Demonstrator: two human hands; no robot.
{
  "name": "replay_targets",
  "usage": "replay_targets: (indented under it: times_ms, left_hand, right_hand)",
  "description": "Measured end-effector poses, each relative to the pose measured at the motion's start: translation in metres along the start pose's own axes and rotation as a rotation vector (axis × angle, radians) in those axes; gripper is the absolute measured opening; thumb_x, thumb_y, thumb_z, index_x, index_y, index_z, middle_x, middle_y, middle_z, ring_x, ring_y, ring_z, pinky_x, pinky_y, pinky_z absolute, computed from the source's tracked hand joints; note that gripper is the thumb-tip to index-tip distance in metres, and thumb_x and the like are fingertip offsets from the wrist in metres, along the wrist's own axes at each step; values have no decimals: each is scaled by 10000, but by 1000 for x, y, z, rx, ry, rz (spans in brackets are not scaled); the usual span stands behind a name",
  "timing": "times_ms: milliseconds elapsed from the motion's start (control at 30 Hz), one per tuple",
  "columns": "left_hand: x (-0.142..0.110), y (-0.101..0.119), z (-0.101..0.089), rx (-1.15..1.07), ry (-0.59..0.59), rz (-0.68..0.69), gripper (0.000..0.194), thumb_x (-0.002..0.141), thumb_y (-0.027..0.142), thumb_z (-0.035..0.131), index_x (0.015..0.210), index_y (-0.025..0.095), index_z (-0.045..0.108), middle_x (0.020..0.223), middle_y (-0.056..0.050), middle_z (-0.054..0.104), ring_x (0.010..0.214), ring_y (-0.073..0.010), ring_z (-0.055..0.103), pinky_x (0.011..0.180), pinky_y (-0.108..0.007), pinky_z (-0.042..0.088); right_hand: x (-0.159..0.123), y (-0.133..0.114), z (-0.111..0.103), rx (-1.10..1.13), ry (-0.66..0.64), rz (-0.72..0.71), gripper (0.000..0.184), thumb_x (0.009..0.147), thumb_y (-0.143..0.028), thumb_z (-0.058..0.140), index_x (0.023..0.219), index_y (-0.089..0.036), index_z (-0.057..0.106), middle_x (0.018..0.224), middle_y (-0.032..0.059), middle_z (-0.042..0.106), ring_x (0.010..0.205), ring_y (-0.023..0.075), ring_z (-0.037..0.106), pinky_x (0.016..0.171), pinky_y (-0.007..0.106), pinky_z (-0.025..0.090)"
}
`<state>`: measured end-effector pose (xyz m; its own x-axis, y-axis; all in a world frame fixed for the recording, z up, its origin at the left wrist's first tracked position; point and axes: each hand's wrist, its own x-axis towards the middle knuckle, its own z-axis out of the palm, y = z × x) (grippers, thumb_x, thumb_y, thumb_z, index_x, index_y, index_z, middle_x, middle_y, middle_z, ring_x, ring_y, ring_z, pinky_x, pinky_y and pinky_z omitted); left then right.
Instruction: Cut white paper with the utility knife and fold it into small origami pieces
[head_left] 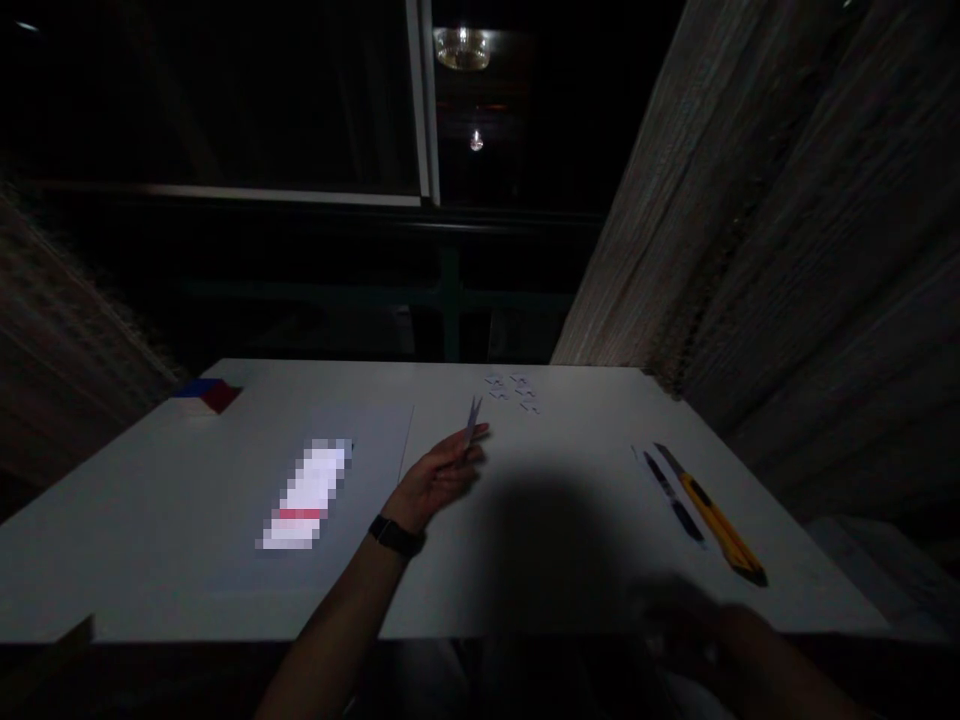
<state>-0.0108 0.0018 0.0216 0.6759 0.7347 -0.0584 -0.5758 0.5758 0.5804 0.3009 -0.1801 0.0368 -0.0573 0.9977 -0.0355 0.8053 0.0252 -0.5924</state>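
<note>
- Left hand: mid-table, fingers partly curled, pinching a thin pale piece upright above the white table; dark watch on wrist.
- Right hand: near right, at table's near edge, dark and blurred; can't tell finger spread or any hold.
- Small pale pieces: grouped far centre, just beyond left hand.
- Right side: pen beside yellow cutter.
- Left: bright pixelated item; red-blue-white block far left.
</note>
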Motion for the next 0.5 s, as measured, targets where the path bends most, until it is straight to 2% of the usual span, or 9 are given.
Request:
replay_targets:
  times_ms: [33,100,167,200,267,333,400,433,500]
  left_hand:
    - [-1,0,1,25,-10,-22,370,779,183,581,1147,156,549,743,-7,475,378,21,219,289,-60,197]
    - [-2,0,2,66,-33,-78,380,790,226,565,1160,143,542,740,-10,477,370,22,207,289,-73,195]
    - [-3,0,2,107,-56,-133,361,792,272,556,1121,125,559,708,-6,474,357,21,184,280,-91,158]
    - [-3,-1,2,136,-66,-152,328,791,296,554,1060,110,583,679,-1,469,349,22,169,277,-101,133]
    - [-5,-2,2,216,-72,-159,283,787,348,554,885,89,610,620,6,461,337,24,150,282,-124,99]
    - [-8,-2,3,326,-56,-129,287,770,376,581,785,90,599,581,12,460,337,20,166,303,-143,104]
    - [-11,-1,7,450,-26,-102,275,748,362,626,825,99,606,544,28,445,350,4,211,332,-158,131]
    - [-12,1,9,511,-11,-93,276,746,356,637,844,99,612,506,46,413,356,-8,230,346,-164,145]
    - [-14,6,12,614,25,-68,320,789,406,582,833,93,627,453,55,378,358,-28,260,364,-179,175]
  right_hand:
    - [23,-7,1,86,-76,-51,258,781,-338,605,1033,-310,647,995,85,663,862,246,640,750,394,525]
    - [75,-30,6,277,-12,-154,393,758,-348,613,1147,-296,587,1094,92,640,944,256,621,822,436,495]
    - [127,-62,16,470,49,-314,652,649,-331,709,1259,-266,487,1255,101,544,1113,259,530,908,438,444]
    - [149,-78,22,577,42,-358,716,609,-335,737,1269,-250,474,1267,105,532,1130,253,518,901,417,448]
    - [185,-105,36,724,-46,-376,600,587,-361,744,1146,-223,577,1096,89,633,973,220,606,793,345,498]
    - [206,-123,47,693,-96,-359,335,651,-419,685,865,-162,679,778,55,679,714,183,636,644,299,506]
    - [214,-130,56,632,-48,-355,306,669,-447,664,706,-143,677,615,32,643,588,167,604,570,286,486]
    - [215,-129,59,609,-4,-356,317,687,-457,646,705,-142,680,617,36,647,591,172,607,575,291,488]
    - [213,-120,68,548,90,-356,349,782,-465,548,838,-151,691,765,65,690,717,200,640,671,323,506]
